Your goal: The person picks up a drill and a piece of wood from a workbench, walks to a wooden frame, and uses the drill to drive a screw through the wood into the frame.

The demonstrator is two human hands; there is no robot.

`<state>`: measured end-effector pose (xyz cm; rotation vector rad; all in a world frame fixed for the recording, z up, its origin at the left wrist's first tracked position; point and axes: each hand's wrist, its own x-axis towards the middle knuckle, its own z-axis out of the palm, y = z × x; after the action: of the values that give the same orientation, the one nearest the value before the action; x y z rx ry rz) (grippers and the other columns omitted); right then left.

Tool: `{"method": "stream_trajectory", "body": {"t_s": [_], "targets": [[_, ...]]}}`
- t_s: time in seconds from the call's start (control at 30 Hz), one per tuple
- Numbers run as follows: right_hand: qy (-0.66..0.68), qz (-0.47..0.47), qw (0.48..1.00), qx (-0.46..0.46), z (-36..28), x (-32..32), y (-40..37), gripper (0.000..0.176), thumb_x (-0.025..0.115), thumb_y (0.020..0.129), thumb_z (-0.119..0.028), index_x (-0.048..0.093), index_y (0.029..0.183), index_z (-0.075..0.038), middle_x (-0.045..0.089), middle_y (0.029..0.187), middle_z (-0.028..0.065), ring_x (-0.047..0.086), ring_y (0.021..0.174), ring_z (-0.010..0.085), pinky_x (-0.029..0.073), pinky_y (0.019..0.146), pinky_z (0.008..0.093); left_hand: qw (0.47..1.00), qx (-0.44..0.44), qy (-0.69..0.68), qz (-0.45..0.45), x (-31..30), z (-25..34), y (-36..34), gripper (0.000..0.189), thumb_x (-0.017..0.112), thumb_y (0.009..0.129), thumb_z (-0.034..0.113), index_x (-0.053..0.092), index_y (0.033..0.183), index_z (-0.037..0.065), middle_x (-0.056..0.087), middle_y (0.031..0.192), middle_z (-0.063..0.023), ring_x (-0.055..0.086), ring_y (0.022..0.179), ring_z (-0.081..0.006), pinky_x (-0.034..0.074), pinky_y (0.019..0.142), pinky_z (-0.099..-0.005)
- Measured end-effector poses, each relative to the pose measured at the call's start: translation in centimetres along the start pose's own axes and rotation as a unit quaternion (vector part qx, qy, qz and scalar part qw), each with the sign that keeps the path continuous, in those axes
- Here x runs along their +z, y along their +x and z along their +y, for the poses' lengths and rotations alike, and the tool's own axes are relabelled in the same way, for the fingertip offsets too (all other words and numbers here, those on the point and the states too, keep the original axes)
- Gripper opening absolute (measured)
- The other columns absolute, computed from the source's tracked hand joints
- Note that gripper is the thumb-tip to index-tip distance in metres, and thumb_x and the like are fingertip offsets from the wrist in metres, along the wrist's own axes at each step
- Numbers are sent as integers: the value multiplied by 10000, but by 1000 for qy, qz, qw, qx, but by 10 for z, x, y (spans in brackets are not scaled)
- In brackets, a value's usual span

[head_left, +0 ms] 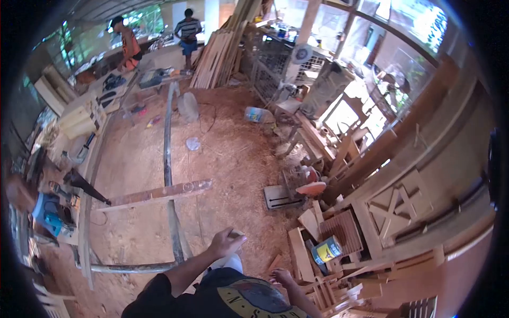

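Over the sawdust floor (pixel 233 159), left hand (pixel 228 243) curls round a pale block (pixel 237 233); right hand (pixel 283 276), fingers unclear, beside offcuts (pixel 300 254). Best grip firmly.

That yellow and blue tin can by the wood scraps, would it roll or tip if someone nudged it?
It would probably roll: the yellow and blue tin can is round and lies tilted, not upright. The wooden offcuts beside it would likely stop it soon. It looks like rigid metal, so a firm grip should not crush it; its weight cannot be judged.
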<state>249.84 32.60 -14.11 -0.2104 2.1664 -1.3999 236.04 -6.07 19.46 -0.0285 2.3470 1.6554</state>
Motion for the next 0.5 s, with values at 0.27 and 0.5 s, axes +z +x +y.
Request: {"method": "stream_trajectory", "body": {"t_s": [0.27, 0.5], "targets": [[16, 56, 931, 360, -24, -156, 121, 274, 629, 890, -210, 684, 1096, -38, 689, 797, 71, 668, 641, 189, 539, 536, 345, 998, 10, -57, 15, -26, -1, 180, 420, 739, 889, 388, 664, 967, -18, 737, 838, -160, 727, 789, -242, 550, 725, -366], [134, 6, 964, 229, -110, -243, 239, 213, 542, 904, -223, 593, 1024, -54, 624, 953, 122, 630, 726, 283, 541, 585, 425, 987, -54, -145, 39, -102, 14, 302, 359, 711, 937, 343, 629, 955, -6, 679, 736, -70, 653, 659, -146, 519, 633, -310]]}}
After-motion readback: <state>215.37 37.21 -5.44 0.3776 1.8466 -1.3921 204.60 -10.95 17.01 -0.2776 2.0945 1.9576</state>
